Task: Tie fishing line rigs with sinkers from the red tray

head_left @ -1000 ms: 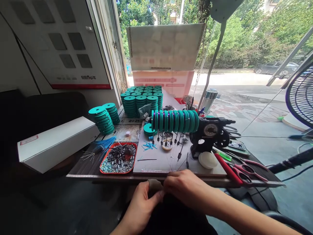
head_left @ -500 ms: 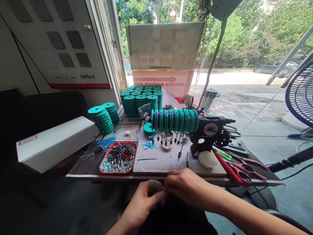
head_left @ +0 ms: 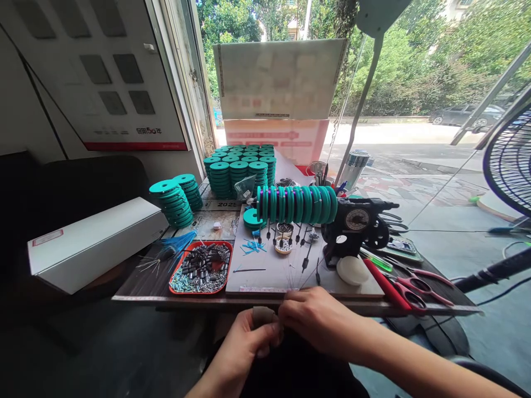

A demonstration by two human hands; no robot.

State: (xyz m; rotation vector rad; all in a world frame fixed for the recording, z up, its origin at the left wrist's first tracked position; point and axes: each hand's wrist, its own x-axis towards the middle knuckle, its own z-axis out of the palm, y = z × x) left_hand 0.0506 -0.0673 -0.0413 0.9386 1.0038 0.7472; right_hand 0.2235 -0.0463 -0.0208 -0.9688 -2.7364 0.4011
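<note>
Keep the left hand (head_left: 243, 340) and right hand (head_left: 317, 312) close together at lower centre, both curled narrow; whatever their fingertips pinch cannot be made out. For clean handling, hold light, even tension on the fine lines (head_left: 291, 279), which run from just above the right hand toward the teal spools (head_left: 296, 204) at centre. Relative to the earliest frame, more curled left fingertips show below the thumb, while the spools remain in place.

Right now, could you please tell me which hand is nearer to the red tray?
Left. The left hand is on the near side of the red tray, a little to its right; the right hand is also on that side, but farther right.
</note>
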